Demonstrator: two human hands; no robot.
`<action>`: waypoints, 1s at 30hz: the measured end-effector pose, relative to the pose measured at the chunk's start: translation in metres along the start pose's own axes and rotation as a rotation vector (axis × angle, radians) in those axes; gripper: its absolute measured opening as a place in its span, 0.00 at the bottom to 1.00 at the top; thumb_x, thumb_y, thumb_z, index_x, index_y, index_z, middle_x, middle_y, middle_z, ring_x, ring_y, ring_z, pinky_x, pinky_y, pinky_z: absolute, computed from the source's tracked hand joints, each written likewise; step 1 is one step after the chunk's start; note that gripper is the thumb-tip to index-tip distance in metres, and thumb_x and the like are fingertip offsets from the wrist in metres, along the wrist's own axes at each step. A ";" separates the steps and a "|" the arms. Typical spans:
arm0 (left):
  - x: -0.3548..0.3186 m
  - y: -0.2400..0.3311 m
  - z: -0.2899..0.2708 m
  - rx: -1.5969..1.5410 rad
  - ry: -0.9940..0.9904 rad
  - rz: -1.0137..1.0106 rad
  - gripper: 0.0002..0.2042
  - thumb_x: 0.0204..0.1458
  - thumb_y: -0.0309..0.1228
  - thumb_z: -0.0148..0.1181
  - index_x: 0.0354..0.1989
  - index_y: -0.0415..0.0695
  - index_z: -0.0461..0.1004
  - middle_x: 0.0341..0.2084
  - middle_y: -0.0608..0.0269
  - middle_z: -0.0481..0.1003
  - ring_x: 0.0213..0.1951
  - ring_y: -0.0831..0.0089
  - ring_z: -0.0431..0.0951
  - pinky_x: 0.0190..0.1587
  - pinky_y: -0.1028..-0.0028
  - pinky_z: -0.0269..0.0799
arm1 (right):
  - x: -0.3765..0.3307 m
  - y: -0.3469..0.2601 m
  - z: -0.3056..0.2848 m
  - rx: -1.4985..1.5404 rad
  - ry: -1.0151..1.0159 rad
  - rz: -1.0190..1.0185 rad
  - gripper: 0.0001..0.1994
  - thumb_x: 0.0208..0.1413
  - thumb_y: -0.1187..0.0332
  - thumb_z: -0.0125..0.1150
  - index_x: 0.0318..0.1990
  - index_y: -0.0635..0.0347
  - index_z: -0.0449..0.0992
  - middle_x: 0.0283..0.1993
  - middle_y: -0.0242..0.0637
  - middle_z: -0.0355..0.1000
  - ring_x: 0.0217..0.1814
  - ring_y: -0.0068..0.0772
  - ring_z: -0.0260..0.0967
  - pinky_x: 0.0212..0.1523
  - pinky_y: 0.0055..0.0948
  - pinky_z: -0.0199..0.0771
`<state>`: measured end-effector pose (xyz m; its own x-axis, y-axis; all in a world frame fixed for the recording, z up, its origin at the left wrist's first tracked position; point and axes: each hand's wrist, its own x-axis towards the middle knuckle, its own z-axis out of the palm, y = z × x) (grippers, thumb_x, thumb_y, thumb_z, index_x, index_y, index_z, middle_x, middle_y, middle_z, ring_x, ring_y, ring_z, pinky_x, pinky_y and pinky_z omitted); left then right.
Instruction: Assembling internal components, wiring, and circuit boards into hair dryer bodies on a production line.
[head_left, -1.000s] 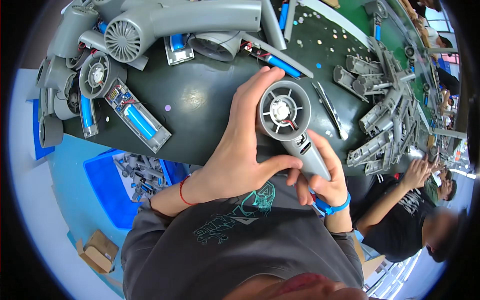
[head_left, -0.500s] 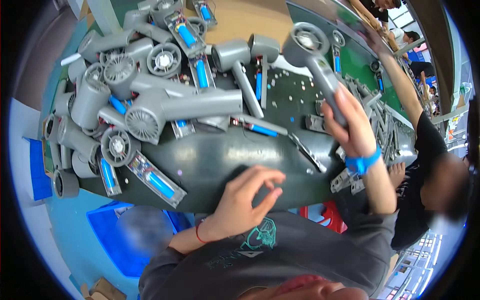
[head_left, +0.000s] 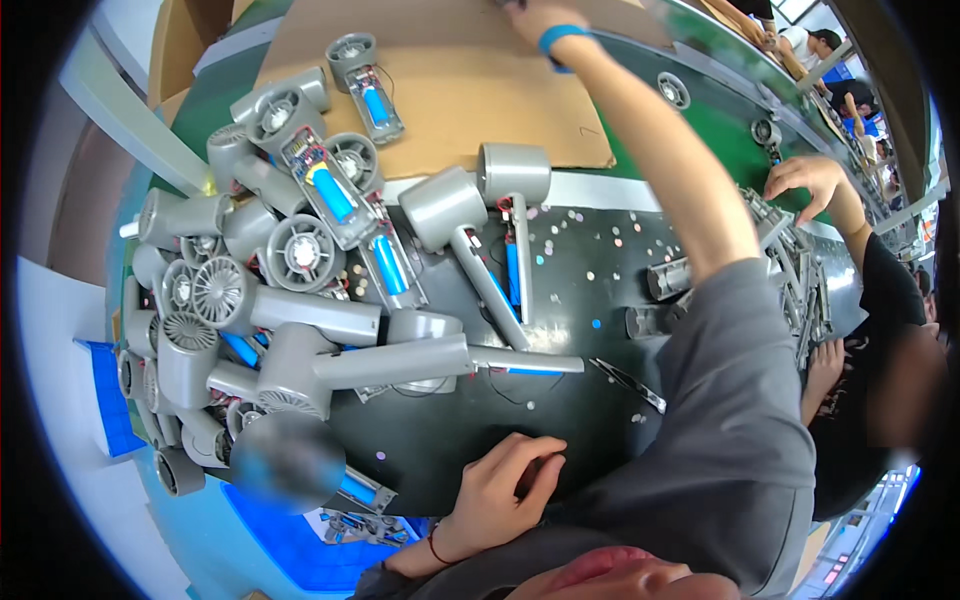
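Note:
My left hand [head_left: 500,485] rests palm down on the near edge of the black mat [head_left: 600,260], fingers loosely apart and holding nothing. My right arm stretches far across the table in a grey sleeve. A blue wristband [head_left: 560,40] shows at the wrist, and my right hand [head_left: 528,10] is cut off by the top edge over the cardboard sheet [head_left: 470,90], so its grip is hidden. A pile of grey handheld fan bodies [head_left: 300,250] with blue battery cells fills the left of the table. One long-handled fan [head_left: 380,365] lies nearest my left hand.
Metal tweezers [head_left: 628,385] lie on the mat by my right sleeve. A heap of grey plastic parts [head_left: 790,280] sits at the right, where a co-worker's hand [head_left: 810,180] reaches in. A blue bin [head_left: 290,540] stands below the table's near edge.
My right hand lifted a grey fan from in front of me and swung it up and away; the hand is now at the far edge with the fan out of sight. My left hand dropped to the mat's edge.

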<state>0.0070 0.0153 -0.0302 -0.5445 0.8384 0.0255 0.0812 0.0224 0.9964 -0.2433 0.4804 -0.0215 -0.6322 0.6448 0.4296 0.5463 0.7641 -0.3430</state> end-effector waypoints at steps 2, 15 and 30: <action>0.005 0.006 0.005 -0.027 0.034 0.017 0.08 0.53 0.18 0.67 0.41 0.39 0.79 0.26 0.63 0.75 0.21 0.81 0.72 0.23 0.79 0.65 | 0.002 0.030 -0.057 -0.358 -0.240 -0.100 0.36 0.58 0.46 0.62 0.70 0.54 0.64 0.66 0.51 0.70 0.64 0.55 0.72 0.63 0.48 0.73; -0.017 -0.007 -0.006 -0.024 -0.012 0.299 0.17 0.51 0.23 0.72 0.48 0.38 0.76 0.41 0.57 0.77 0.35 0.72 0.77 0.32 0.75 0.71 | -0.177 0.044 -0.243 0.259 -0.500 -0.337 0.43 0.50 0.64 0.74 0.73 0.55 0.58 0.55 0.48 0.76 0.50 0.32 0.78 0.45 0.32 0.80; -0.017 0.039 -0.020 0.839 -0.044 0.226 0.31 0.32 0.24 0.80 0.52 0.45 0.79 0.56 0.55 0.71 0.56 0.51 0.75 0.54 0.58 0.74 | -0.439 -0.016 -0.246 0.525 -0.516 -0.316 0.22 0.42 0.75 0.75 0.48 0.63 0.81 0.50 0.42 0.77 0.52 0.48 0.73 0.52 0.40 0.74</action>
<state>0.0028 -0.0091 0.0095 -0.4096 0.8911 0.1953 0.7814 0.2322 0.5792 0.1612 0.1805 0.0010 -0.9583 0.2255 0.1755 0.0502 0.7375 -0.6735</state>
